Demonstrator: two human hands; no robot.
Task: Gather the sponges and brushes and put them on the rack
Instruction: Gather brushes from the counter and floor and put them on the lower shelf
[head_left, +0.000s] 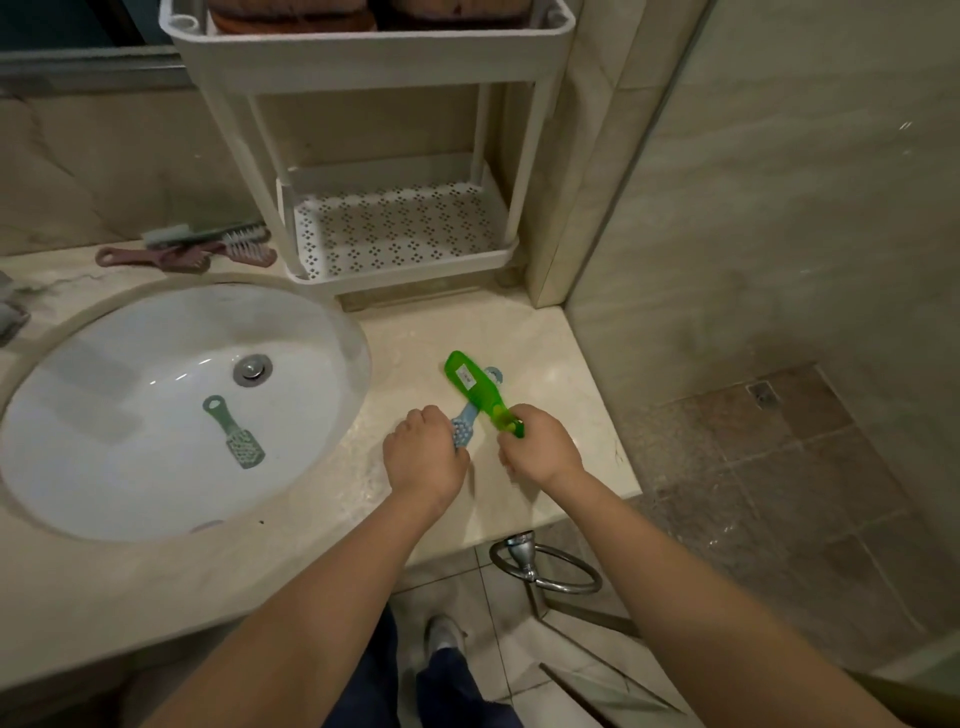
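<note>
Starting with the right hand (540, 447), the fingers are curled round the narrow handle end of a green brush (470, 382). Its broad body extends away from the hand, up and to the left, and a small label is seen on its upper face. The left hand (426, 452) is closed round the bristled head of a pale blue brush (464, 423). The handle of this brush runs away from the hand and passes beneath the green brush, and its hooked end is visible on the far side. The two hands are held near each other but are not touching, over the right end of the countertop (415, 332). Whether either brush is lifted off the surface cannot be told. To the left of the left hand, a grey-green brush (234, 431) lies inside the sink (104, 374), with its looped handle pointed toward the drain (253, 369). Beyond both hands, a white rack (363, 57) stands on the countertop against the wall; its lower shelf is perforated, and brown items that cannot be identified are held on its upper tier. Beyond the left hand and well to its left, just beside the rack's leg, a pile of brushes (187, 252) lies behind the sink. A chrome towel ring (545, 569) is mounted below the right forearm.
</note>
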